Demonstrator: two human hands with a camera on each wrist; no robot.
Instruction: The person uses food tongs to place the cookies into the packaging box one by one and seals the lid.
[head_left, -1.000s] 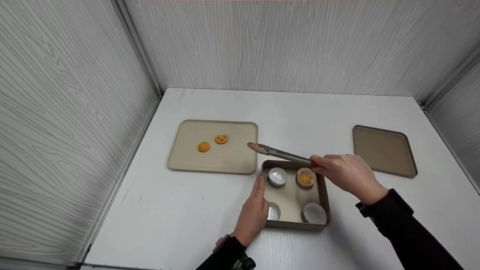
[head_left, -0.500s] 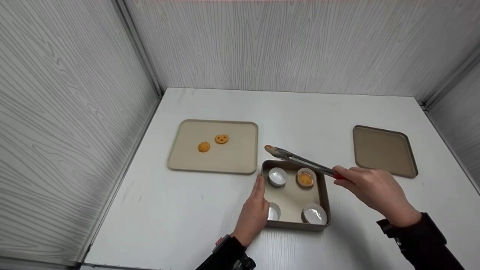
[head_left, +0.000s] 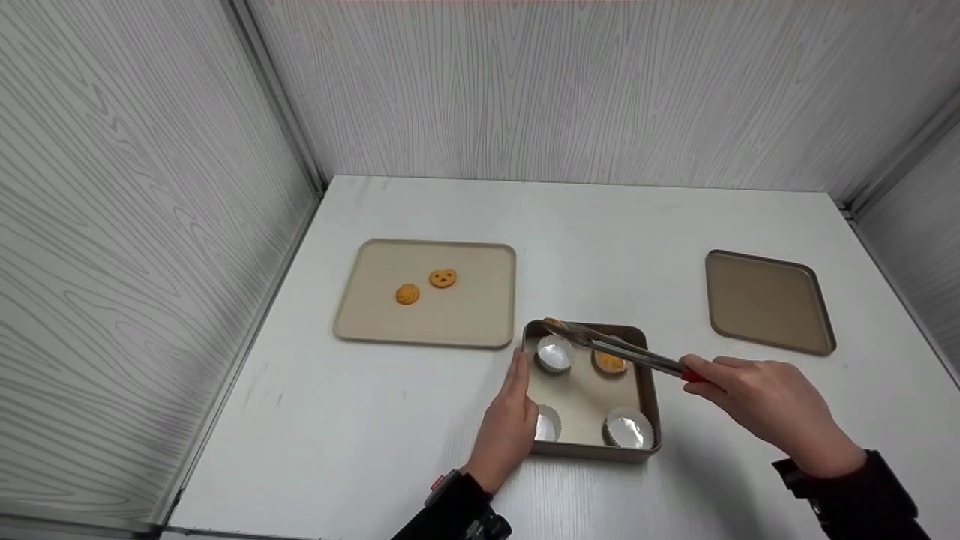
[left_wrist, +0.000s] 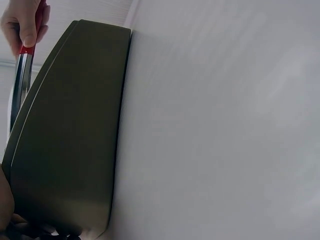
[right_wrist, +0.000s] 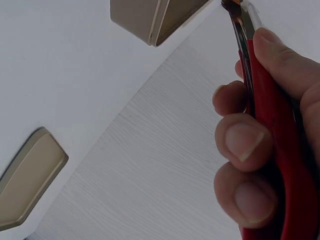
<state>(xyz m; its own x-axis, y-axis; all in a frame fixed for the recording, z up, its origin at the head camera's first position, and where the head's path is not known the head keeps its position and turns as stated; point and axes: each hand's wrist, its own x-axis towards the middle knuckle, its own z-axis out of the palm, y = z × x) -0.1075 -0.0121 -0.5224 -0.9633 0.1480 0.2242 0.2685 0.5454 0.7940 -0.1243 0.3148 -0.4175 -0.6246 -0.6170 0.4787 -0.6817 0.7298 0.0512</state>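
where the frame's lower centre shows a square pan (head_left: 649,390) on the white table (head_left: 360,420), the left hand (head_left: 508,424) lies flat against the pan's left wall, fingers straight, gripping nothing. right hand (head_left: 772,409), lower right: fingers curled round the red handle of tongs (head_left: 615,349), which slant up and left across the pan's upper part. tong tips sit over the pan's upper left corner, pressed together on something small and orange, probably a cookie, though the view is too small to be sure. pan contents: four foil cups; upper left cup (head_left: 553,352) bare, upper right cup (head_left: 609,362) holding an orange cookie and partly crossed by the tongs, lower right cup (head_left: 628,429) bare, lower left cup (head_left: 547,424) half hidden by the left hand. left of centre: flat beige tray (head_left: 465,315) just above and left of the pan, bearing two cookies (head_left: 442,278) side by side. right of frame: darker tray (head_left: 769,300), well apart from the pan.
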